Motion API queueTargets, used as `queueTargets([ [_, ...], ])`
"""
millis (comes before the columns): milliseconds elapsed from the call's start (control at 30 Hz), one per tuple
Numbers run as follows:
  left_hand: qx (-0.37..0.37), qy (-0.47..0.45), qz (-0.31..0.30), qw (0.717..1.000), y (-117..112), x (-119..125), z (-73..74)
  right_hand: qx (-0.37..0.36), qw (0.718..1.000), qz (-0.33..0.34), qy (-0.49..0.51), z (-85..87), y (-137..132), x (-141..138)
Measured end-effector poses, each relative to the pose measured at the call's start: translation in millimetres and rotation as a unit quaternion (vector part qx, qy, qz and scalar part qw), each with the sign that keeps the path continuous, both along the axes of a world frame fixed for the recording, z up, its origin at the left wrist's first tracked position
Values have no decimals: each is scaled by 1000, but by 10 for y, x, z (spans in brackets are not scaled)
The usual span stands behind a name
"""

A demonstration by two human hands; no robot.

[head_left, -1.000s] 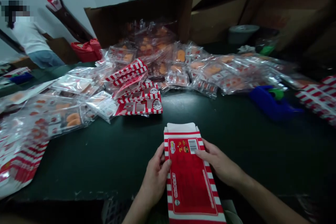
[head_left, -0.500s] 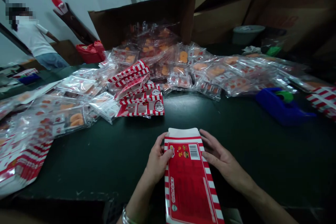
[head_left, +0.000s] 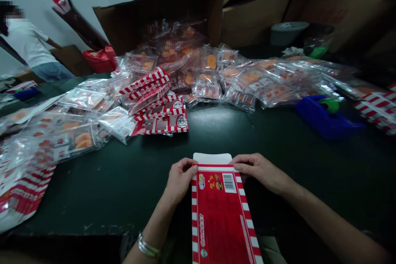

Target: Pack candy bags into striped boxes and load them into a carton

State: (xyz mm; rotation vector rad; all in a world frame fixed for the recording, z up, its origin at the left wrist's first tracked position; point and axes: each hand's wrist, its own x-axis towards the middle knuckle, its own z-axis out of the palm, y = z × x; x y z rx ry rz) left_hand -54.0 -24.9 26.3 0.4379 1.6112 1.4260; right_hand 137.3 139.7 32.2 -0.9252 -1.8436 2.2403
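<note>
A red and white striped cardboard box (head_left: 221, 214), printed with a barcode and small food pictures, lies between my hands over the front of the table. Its white end flap (head_left: 212, 158) sticks out at the far end. My left hand (head_left: 181, 181) pinches the far left corner between thumb and fingers. At the far right corner, my right hand (head_left: 260, 171) grips the box beside the flap, its thumb on the upper face. The near end runs out of the picture at the bottom.
Flat striped boxes (head_left: 161, 121) stand stacked ahead, against a heap of clear plastic packs (head_left: 210, 74) with orange pieces. More striped boxes (head_left: 27, 194) lie at left. A blue tape dispenser (head_left: 324, 117) sits at right. A person (head_left: 31, 45) stands at far left; large cartons (head_left: 260, 12) rise behind.
Both hands have closed onto the far corners of the box; the right thumb and fingers have moved up to the flap end. The view has shifted slightly.
</note>
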Motion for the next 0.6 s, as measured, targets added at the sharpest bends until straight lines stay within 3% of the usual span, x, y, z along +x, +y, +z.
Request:
queueTargets([
  [167, 7, 8, 4, 1000, -20, 74, 51, 66, 997, -20, 16, 115, -122, 66],
  [367, 31, -48, 5, 998, 47, 65, 106, 177, 982, -72, -12, 214, -120, 67],
  [467, 38, -51, -14, 998, 60, 55, 113, 119, 992, -49, -5, 257, -26, 73],
  [600, 41, 21, -26, 999, 26, 126, 63, 44, 998, 44, 14, 289, 64, 105],
])
